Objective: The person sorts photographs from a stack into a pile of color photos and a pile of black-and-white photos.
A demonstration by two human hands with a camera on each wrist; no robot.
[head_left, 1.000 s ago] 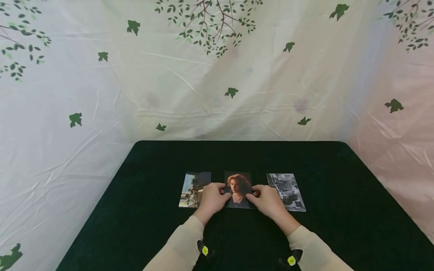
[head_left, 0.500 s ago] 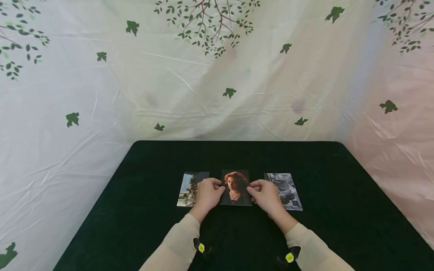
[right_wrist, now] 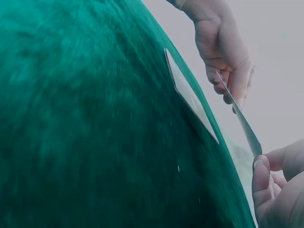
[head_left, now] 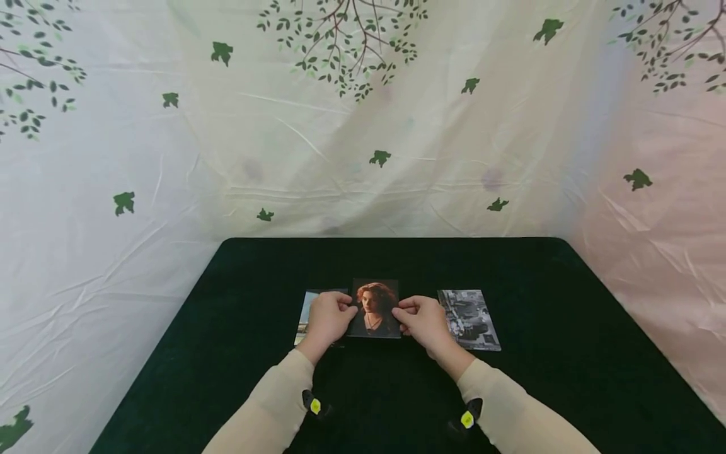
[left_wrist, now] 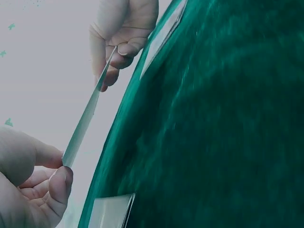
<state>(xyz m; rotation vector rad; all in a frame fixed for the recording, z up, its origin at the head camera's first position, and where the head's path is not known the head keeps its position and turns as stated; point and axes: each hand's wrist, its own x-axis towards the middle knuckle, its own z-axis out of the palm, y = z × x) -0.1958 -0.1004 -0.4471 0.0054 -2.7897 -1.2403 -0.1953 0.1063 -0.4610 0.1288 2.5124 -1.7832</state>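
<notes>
A photo card (head_left: 374, 308) with a portrait of a red-haired person is held by its two side edges, picture side towards the head camera. My left hand (head_left: 328, 318) pinches its left edge between thumb and fingers; my right hand (head_left: 425, 323) pinches the right edge likewise. In the left wrist view the card (left_wrist: 85, 126) shows almost edge-on, raised above the dark green table. Behind my left hand lies a colour photo card (head_left: 303, 315), mostly covered. To the right of my right hand lies a black-and-white photo card (head_left: 471, 320), its lower left partly hidden.
The dark green cloth-covered table (head_left: 374, 403) has rounded far corners. A pale curtain (head_left: 306, 157) printed with leaves and branches hangs behind it and along both sides. Each sleeve carries a dark wrist device with a yellow marker (head_left: 315, 407).
Both hands have moved left and slightly away, lifting the portrait card from its place between the other two. It now stands beside the left card, and a wider gap separates it from the right one.
</notes>
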